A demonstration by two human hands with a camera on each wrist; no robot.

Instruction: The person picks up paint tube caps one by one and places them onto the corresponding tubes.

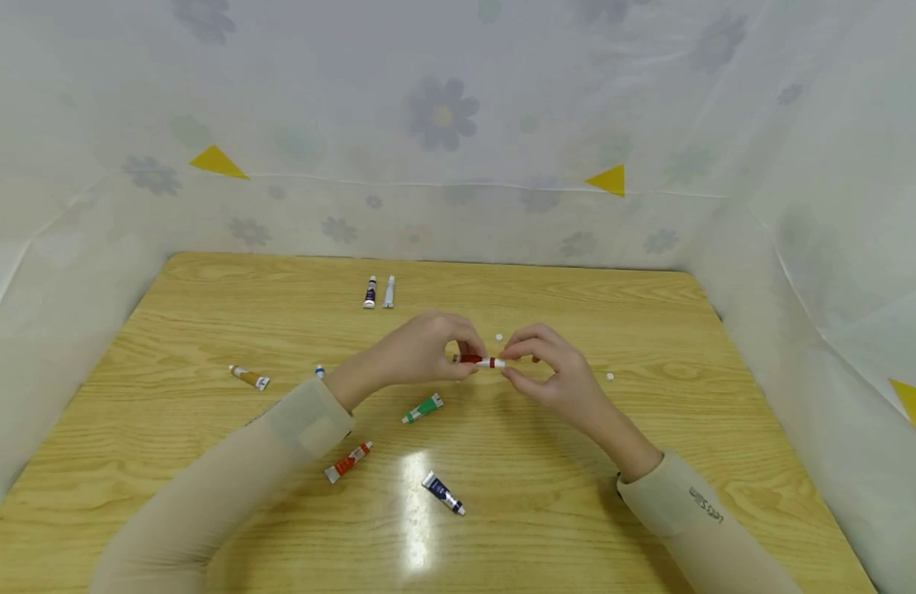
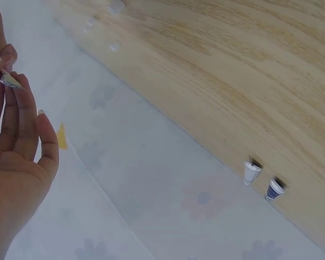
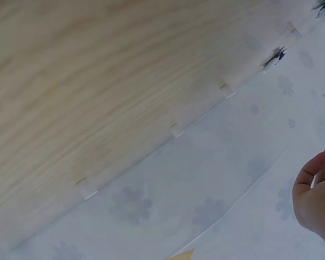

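Far left on the wooden table (image 1: pixel 205 330): an orange tube (image 1: pixel 250 378). Further right, an orange-red tube (image 1: pixel 348 462), a green tube (image 1: pixel 423 408), a dark blue tube (image 1: pixel 443 493). Near the back edge, a purple tube (image 1: pixel 370 292) beside a white tube (image 1: pixel 389 292). At centre, above the table, left hand (image 1: pixel 421 351) pinching the red tube (image 1: pixel 479 360) by its body, right hand (image 1: pixel 550 371) pinching its white cap end. Just beyond, a small white cap (image 1: pixel 499 337); further right, another white cap (image 1: pixel 610 377).
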